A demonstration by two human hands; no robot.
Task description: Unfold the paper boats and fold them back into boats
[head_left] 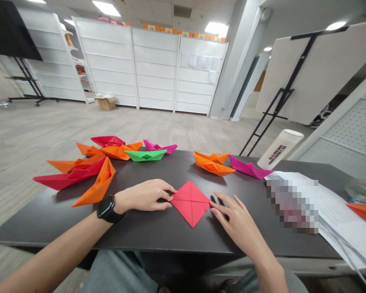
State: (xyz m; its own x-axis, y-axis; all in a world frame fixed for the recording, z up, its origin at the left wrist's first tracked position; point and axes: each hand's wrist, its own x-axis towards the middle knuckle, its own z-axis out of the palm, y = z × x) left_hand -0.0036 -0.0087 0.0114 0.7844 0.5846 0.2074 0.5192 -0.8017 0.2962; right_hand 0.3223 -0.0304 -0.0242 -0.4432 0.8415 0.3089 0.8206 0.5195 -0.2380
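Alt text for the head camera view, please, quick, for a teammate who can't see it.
A red folded paper square lies on a dark tabletop, with the left hand at its left corner and the right hand at its right corner. Origami paper boats in orange, magenta, red and green sit beyond it.

A pixelated patch (293, 206) hides part of the printed sheets (338, 215), and the frame cuts off orange folded paper (364, 213).

White shelving units (155, 67) stand far across the grey carpet (158, 126), and at right is a white board (319, 73) on black easel (288, 91).
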